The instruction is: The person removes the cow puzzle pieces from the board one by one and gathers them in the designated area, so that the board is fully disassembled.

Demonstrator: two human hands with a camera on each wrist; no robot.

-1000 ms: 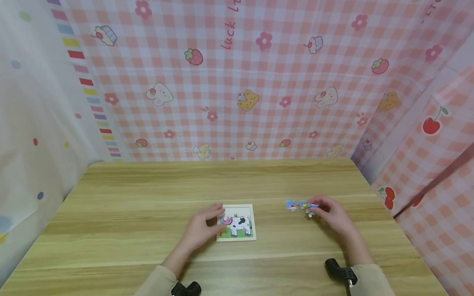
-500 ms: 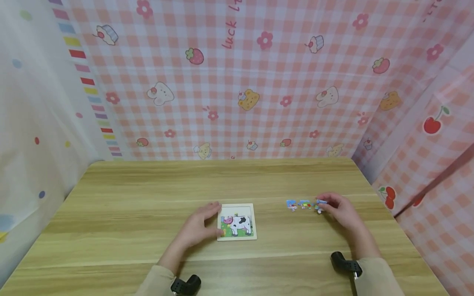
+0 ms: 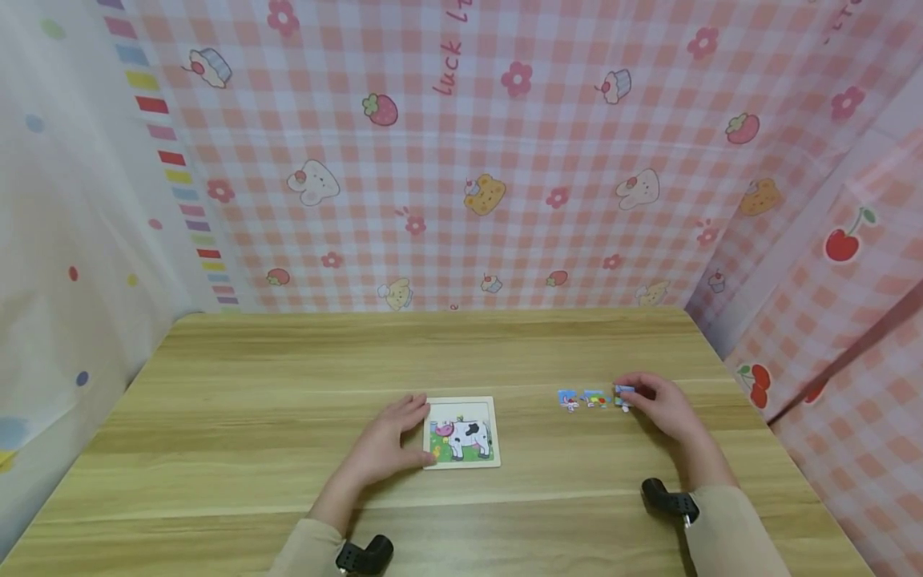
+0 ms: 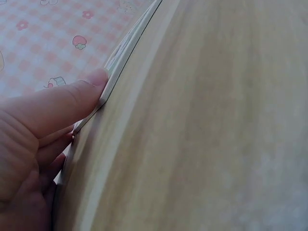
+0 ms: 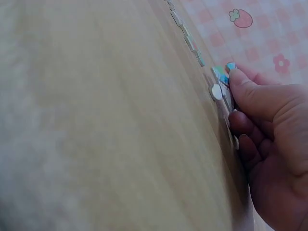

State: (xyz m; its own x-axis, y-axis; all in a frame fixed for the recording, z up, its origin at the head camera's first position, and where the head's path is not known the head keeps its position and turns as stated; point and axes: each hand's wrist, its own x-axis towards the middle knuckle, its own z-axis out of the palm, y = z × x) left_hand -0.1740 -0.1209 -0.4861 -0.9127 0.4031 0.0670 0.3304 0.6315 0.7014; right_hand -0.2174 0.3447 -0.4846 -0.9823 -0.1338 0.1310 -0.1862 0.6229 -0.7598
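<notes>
A small square jigsaw board [image 3: 461, 441] with a pale frame and a cow picture lies on the table; its upper part is bare and pale. My left hand [image 3: 389, 445] holds it by its left side, thumb at the lower corner and fingers at the upper one. The left wrist view shows the thumb [image 4: 67, 103] on the frame's edge. My right hand [image 3: 663, 407] pinches a small jigsaw piece [image 3: 623, 396] with blue on it, low over the table. Left of it lie a red-and-yellow piece [image 3: 596, 398] and a blue-and-white piece [image 3: 568, 400].
The wood-grain table [image 3: 324, 353] carries the board and pieces. A pink checked cloth [image 3: 447, 160] hangs behind it, with more cloth at both sides. A black camera mount is on each wrist, the left mount [image 3: 366, 554] and the right mount [image 3: 671, 501].
My right hand has shifted right with its piece, away from the red-and-yellow one, and the piece has turned more upright. My left thumb has drawn back from the picture to the frame's edge.
</notes>
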